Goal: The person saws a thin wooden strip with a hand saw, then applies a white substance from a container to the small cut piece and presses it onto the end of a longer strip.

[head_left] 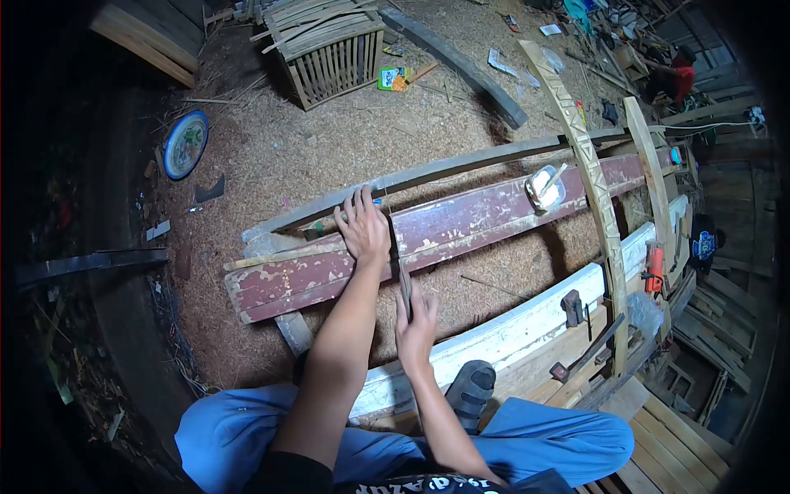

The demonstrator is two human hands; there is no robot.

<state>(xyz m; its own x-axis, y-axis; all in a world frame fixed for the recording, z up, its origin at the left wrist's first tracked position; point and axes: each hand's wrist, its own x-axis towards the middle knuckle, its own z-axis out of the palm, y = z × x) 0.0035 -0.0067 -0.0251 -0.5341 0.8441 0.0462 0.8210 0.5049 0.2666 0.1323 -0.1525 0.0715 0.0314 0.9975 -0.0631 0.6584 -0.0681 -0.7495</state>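
My left hand (364, 229) lies on a long maroon plank (485, 216) with peeling paint, its fingers stretched toward the far edge. A pale thin wooden strip (284, 255) runs along the plank's left top, up to my left hand. My right hand (417, 331) is closed on a long, narrow, dark blade-like tool (397, 251) that points away from me across the plank, just right of my left hand. Its handle is mostly hidden by my fingers, and I cannot tell whether it is a knife or a saw.
A clear container (545, 188) sits on the plank. Two curved wooden pieces (586, 156) (648, 165) cross it at right. A white beam (494, 325) lies nearer me, with a hammer-like tool (576, 356) and an orange-red tool (655, 267). A slatted crate (333, 66) stands behind; a person (681, 78) is far right.
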